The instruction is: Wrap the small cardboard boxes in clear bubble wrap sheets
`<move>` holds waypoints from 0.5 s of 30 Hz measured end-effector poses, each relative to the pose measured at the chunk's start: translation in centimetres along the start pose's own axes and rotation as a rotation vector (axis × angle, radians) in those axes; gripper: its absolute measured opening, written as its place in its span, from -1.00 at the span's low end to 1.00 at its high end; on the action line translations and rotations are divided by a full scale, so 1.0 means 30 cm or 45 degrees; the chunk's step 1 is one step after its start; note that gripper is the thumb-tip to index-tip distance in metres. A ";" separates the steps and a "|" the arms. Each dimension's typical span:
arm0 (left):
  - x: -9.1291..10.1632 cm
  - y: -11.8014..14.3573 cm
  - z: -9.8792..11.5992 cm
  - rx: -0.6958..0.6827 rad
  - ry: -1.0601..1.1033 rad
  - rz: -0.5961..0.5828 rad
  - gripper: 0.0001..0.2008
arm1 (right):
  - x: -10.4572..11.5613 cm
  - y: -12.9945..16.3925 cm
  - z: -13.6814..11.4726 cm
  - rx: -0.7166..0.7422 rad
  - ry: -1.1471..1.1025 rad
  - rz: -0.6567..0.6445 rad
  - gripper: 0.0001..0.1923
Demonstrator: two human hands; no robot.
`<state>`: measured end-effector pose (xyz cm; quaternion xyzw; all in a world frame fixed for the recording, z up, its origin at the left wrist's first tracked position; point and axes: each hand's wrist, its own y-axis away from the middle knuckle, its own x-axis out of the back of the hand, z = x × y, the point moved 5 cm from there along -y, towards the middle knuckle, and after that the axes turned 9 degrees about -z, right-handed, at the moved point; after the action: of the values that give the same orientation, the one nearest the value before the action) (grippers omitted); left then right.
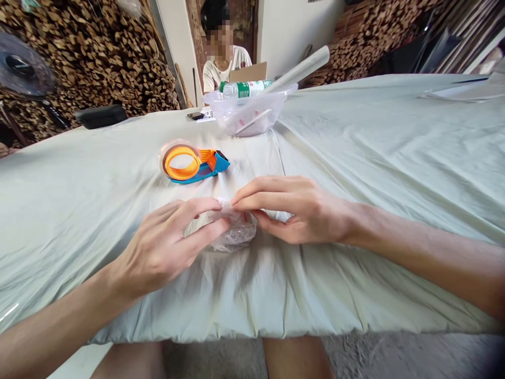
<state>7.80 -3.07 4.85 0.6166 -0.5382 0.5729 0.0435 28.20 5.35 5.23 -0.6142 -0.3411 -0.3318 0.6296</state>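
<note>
A small bundle in crinkled clear plastic wrap [235,235] lies on the cloth, between my two hands. My left hand [169,239] holds it from the left, the thumb and index finger closed on its near and upper parts. From the right, my right hand [294,208] pinches the upper edge of the wrap, its fingertips pressed together. What the wrap encloses cannot be made out. Just beyond my hands lies a tape dispenser [209,167] in orange and blue, with a roll of clear tape on it.
A pale cloth [379,158] covers the table. Farther back stands a translucent plastic basin [244,113] with a bottle [246,89] and a white roll [303,68]. A black case [100,116] and a phone [195,116] lie at the far left. A person [215,68] sits opposite.
</note>
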 end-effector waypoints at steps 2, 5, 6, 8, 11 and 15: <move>0.003 -0.002 0.001 -0.023 -0.028 0.035 -0.79 | 0.004 0.002 0.003 -0.001 -0.003 -0.015 -0.72; 0.007 -0.004 -0.001 -0.020 -0.066 0.069 -0.78 | 0.013 0.004 0.005 0.015 -0.014 -0.031 -0.75; 0.009 -0.005 -0.001 -0.020 -0.073 0.075 -0.78 | 0.018 0.005 0.005 0.027 -0.015 -0.032 -0.77; 0.010 -0.006 -0.001 -0.041 -0.075 0.081 -0.79 | 0.027 0.007 0.005 0.043 -0.001 -0.048 -0.80; 0.002 -0.004 -0.006 -0.062 -0.018 0.070 -0.82 | 0.039 0.010 0.003 0.079 0.085 -0.073 -0.84; -0.011 0.011 -0.020 -0.028 0.114 0.085 -0.75 | 0.041 0.019 -0.003 0.178 0.208 -0.054 -0.84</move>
<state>7.23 -2.59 4.62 0.5714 -0.5623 0.5952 0.0553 29.35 5.29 5.97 -0.5321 -0.3238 -0.3695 0.6896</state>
